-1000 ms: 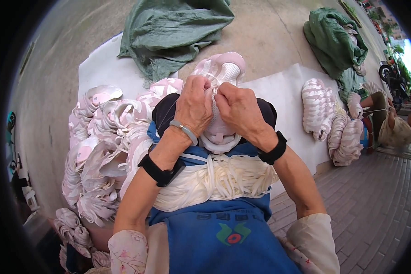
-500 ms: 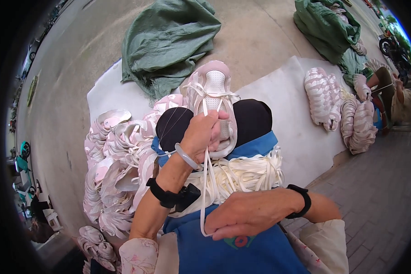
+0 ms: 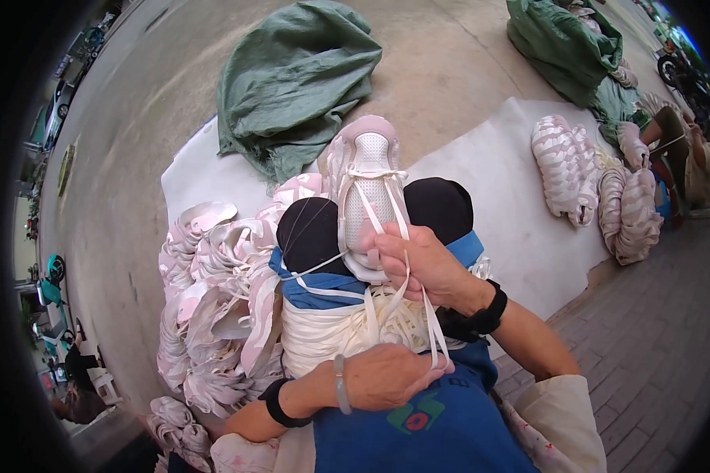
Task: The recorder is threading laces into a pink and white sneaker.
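Head view shows the right hand (image 3: 424,268), frame centre, with fingers gripping laces (image 3: 431,323) over the shoe (image 3: 374,197), and the left hand (image 3: 383,377), lower centre, pinching them.

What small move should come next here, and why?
Probably the left hand should draw the lace through evenly: it pinches a strand over the apron, while two lengths run from one bar across the shoe, near its toe, to the right hand.
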`<action>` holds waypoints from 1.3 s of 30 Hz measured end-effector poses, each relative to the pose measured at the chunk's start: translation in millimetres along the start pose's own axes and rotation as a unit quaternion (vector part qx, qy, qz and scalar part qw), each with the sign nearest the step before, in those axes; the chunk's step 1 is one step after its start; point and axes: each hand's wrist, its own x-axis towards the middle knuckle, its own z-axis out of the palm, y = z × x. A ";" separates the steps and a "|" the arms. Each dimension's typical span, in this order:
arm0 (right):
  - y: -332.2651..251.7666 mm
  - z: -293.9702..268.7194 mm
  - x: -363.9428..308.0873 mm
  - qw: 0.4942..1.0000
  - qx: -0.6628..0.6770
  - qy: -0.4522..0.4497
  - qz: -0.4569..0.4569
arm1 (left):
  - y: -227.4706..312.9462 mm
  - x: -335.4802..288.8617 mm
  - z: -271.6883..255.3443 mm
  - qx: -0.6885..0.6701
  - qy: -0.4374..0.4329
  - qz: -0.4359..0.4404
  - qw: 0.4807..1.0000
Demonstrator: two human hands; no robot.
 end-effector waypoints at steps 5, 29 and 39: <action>-21.7 -8.1 -58.4 0.890 -0.414 -0.176 -0.077 | -68.0 -32.6 -35.1 -0.177 0.307 0.013 0.935; -12.0 -1.2 -24.8 0.807 -0.572 -0.132 -0.066 | -88.0 -13.4 -44.1 -0.413 0.415 -0.077 0.807; -33.3 17.3 -33.4 0.882 -0.421 -0.210 0.031 | -67.2 -41.3 -54.9 -0.588 0.451 0.073 0.667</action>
